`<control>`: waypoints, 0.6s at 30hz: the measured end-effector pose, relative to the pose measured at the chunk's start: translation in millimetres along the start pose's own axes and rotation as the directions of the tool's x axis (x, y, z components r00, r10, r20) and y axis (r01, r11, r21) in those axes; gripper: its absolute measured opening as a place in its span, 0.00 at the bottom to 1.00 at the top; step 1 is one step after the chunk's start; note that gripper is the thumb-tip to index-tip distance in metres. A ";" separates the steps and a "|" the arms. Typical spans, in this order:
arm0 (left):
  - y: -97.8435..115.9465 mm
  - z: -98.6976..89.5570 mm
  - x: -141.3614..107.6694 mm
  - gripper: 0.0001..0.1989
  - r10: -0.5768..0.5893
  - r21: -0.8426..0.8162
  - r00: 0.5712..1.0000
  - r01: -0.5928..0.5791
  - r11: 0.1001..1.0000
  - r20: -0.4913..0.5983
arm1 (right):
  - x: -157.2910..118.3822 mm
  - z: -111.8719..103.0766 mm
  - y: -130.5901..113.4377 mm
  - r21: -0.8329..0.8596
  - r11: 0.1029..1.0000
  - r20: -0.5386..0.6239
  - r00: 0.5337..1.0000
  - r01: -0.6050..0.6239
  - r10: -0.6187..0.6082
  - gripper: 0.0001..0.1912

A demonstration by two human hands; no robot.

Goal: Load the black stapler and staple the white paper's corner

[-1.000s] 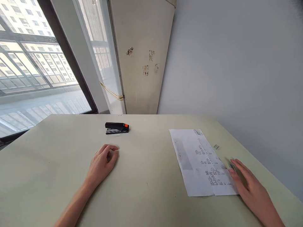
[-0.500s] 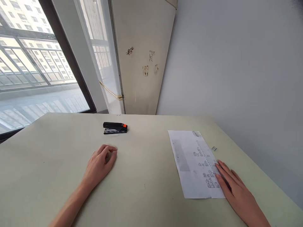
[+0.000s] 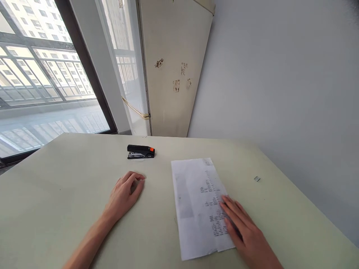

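Note:
A white printed paper [image 3: 193, 209] lies on the pale green table, slightly bent near its left side. My right hand [image 3: 242, 228] rests on its right edge, fingers stretched out and flat, nothing gripped. To the left, my left hand [image 3: 125, 194] lies on the tabletop with its fingers curled and the thumb near the index fingertip; whether anything is between them cannot be made out. Beyond my left hand sits a black stapler [image 3: 140, 152] with an orange mark, not touched by either hand.
A small clear strip with dark marks [image 3: 257, 179] lies on the table [image 3: 283, 213] right of the paper. Behind the far edge stands a cream refrigerator [image 3: 174, 108], with a grey wall at the right and a window at the left.
My right hand has slid left with the paper, which now lies nearer the table's middle and closer to me. The view has shifted slightly; my left hand and the stapler keep their places.

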State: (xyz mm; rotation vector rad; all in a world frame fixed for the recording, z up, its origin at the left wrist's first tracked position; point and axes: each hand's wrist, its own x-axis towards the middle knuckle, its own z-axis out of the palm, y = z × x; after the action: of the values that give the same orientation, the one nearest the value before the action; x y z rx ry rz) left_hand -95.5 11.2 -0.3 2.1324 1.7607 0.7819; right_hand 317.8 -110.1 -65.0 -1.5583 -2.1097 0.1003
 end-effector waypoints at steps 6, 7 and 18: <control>-6.8 0.9 -1.7 0.16 0.036 -0.058 0.999 -0.035 0.998 0.005 | 24.6 25.5 -66.0 0.125 0.966 -0.001 0.973 0.227 -0.229 0.37; -9.4 -0.1 -1.9 0.17 0.063 -0.055 0.998 -0.062 0.997 0.018 | 26.9 28.9 -75.7 0.157 0.958 0.014 0.969 0.241 -0.246 0.37; -61.2 -24.2 6.8 0.36 0.023 0.039 1.000 -0.023 0.999 -0.006 | 57.2 30.7 -136.6 0.526 0.827 0.187 0.921 0.199 -0.341 0.39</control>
State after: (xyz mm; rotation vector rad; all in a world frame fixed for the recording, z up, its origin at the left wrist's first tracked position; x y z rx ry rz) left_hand -158.4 28.5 -10.9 2.1816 1.7715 0.7665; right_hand 173.0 -96.9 -23.4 -0.9647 -2.2509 0.7408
